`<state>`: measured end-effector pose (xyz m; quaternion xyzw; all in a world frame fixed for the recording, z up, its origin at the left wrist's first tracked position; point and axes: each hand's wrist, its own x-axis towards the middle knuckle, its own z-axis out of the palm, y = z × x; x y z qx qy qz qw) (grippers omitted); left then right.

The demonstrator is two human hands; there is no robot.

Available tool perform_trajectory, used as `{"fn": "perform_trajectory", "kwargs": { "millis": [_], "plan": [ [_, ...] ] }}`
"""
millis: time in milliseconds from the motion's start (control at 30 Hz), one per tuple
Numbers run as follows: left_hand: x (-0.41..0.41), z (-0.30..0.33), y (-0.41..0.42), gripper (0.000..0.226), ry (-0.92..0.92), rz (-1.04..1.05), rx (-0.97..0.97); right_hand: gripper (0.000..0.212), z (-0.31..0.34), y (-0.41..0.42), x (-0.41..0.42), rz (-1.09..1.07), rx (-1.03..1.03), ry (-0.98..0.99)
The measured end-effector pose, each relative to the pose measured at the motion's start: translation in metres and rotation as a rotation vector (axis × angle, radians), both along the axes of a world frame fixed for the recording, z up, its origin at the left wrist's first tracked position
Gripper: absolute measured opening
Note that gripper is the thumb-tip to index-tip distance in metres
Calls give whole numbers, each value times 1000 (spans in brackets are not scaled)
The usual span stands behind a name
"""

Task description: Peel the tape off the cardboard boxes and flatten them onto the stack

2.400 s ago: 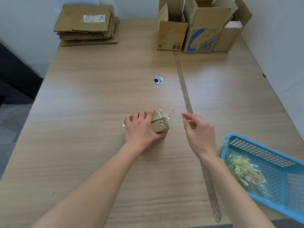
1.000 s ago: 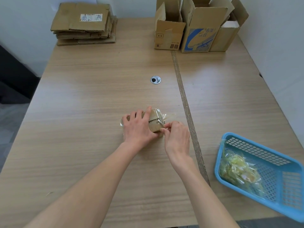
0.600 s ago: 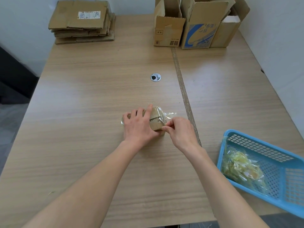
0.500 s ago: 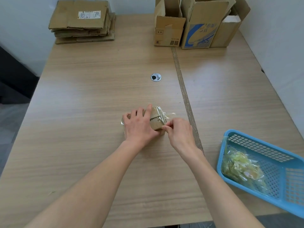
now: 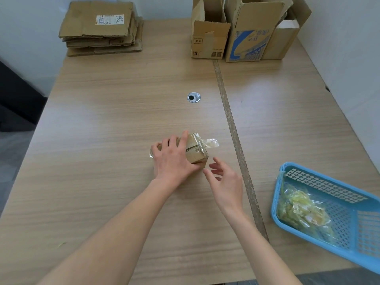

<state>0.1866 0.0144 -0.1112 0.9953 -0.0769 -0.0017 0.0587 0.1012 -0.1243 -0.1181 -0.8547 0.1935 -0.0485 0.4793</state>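
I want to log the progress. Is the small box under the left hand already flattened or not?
Not flattened. The small box stands as a block with clear tape on it; the left hand grips it.

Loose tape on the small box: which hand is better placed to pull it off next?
Right. The right hand is open and free beside the small box, near the loose tape, while the left hand holds the box down.

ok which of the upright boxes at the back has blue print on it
The middle box of the three: a blue and white graphic covers its front. The left box and right box are plain brown.
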Motion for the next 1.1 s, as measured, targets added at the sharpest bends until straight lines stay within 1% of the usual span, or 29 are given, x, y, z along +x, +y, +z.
{"fn": "perform_trajectory", "kwargs": {
  "millis": [67, 167, 233, 300, 467, 700, 900, 1100],
  "plan": [
    [0, 0, 0, 112, 6, 4, 3, 37, -2, 9, 2, -39, 40, -51],
    [0, 0, 0, 110, 5, 8, 9, 22, -2, 21, 0, -156, 105, -119],
    [0, 0, 0, 111, 11, 5, 6, 18, -4, 28, -2, -206, 59, -151],
    [1, 1, 0, 111, 28, 1, -6, 18, -6, 31, -2, -221, 20, -179],
    [2, 2, 4, 117, 59, -20, -35, 17, -11, 27, 3, -209, -92, -247],
    [2, 1, 7, 118, 60, -53, -36, 12, -15, 18, 10, -200, -137, -290],
    [3, 0, 8, 116, 58, -60, -26, 5, -22, 10, 14, -114, -184, -335],
    [1, -1, 7, 115, 45, -52, -18, 6, -26, 3, 15, 4, -222, -343]
  ]
}}
